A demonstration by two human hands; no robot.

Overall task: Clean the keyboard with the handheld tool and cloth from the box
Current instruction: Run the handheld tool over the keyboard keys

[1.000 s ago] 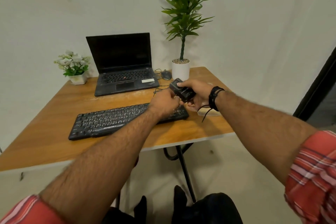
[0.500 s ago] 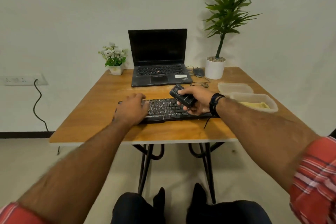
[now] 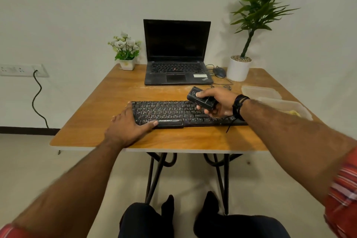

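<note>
The left end of the black keyboard [image 3: 179, 113], lying on the wooden table [image 3: 96, 108], is pressed by the flat, spread left hand [image 3: 128, 127]. A small black handheld tool [image 3: 201, 99] is gripped over the keys' right part by the curled right hand [image 3: 218, 102]. A clear box [image 3: 286, 108] sits rightmost.
</note>
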